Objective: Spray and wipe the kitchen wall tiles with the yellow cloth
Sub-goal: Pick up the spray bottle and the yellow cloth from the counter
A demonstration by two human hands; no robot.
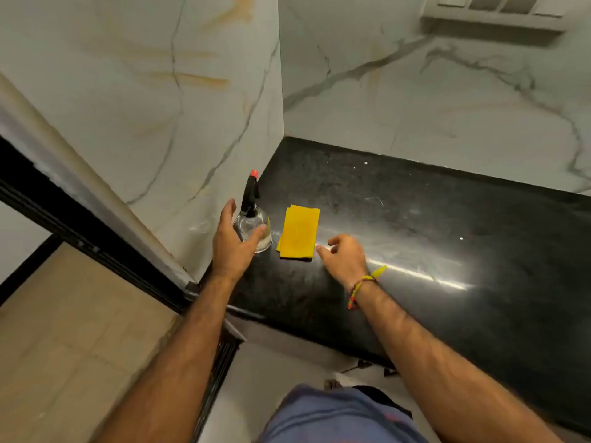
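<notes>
We look down at a black stone bench (415, 219) set into a corner of white marble-look wall tiles (399, 100) with grey and ochre veins. Near the corner stands a clear spray bottle (256, 225) with a black trigger head and a red nozzle tip, upright on the bench and close to the left-hand wall. Our left hand (233, 244) is at the bottle's round body: the thumb lies across its front and the fingers reach round its far left side, a curled grip on the glass. The bottle looks to be resting on the bench; we cannot tell whether it is lifted at all.

Just to the right of the bottle lies the yellow cloth (299, 233), folded into a flat rectangle on the bench, apart from the bottle by a narrow strip of dark stone. Our right hand (343, 255) hovers low beside the cloth's near right corner, fingers loosely bent and holding nothing; the fingertip nearest the cloth is at its edge, and we cannot tell whether it touches. A beaded bracelet (359, 289) with a yellow tag circles the right wrist.

A bright streak of light reflects off the bench to the right. High on the back wall sits a switch plate (499, 8). To the left a dark door frame (80, 225) borders a beige tiled floor (64, 346).
</notes>
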